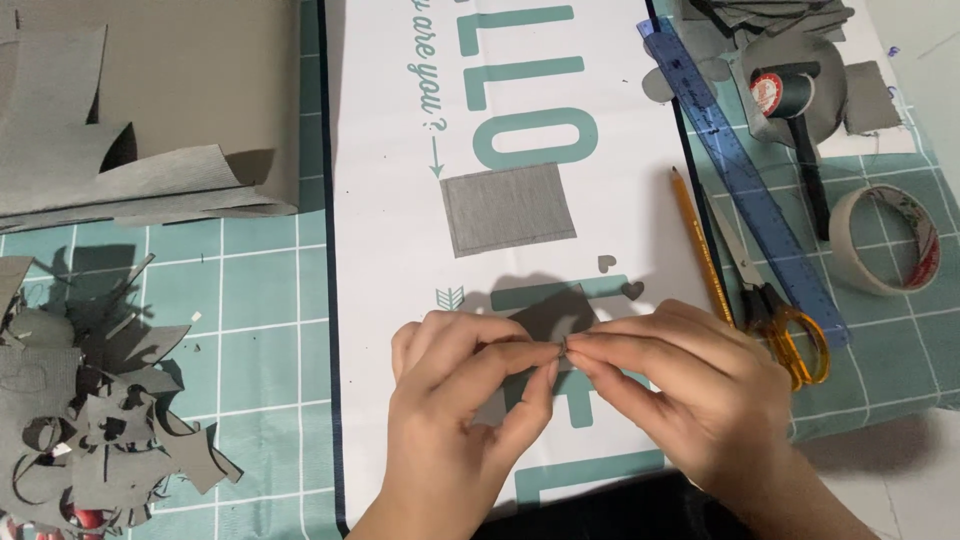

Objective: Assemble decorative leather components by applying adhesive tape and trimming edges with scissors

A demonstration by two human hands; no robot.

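My left hand (462, 400) and my right hand (680, 385) meet fingertip to fingertip over a white sheet with teal lettering (390, 260). Together they pinch a small dark grey piece of paper (552, 315), which rises tilted above the fingers. Its lower part is hidden behind my hands. A larger grey square of paper (507, 208) lies flat on the white sheet just beyond the held piece, apart from both hands.
Right of my hands lie a pencil (697, 240), orange-handled scissors (775, 310), a blue ruler (740, 170), a roll of tape (885, 240) and a black-handled tool (800, 130). Grey sheets (130, 120) sit at the back left, grey paper scraps (90, 400) at the front left, on a teal cutting mat (260, 300).
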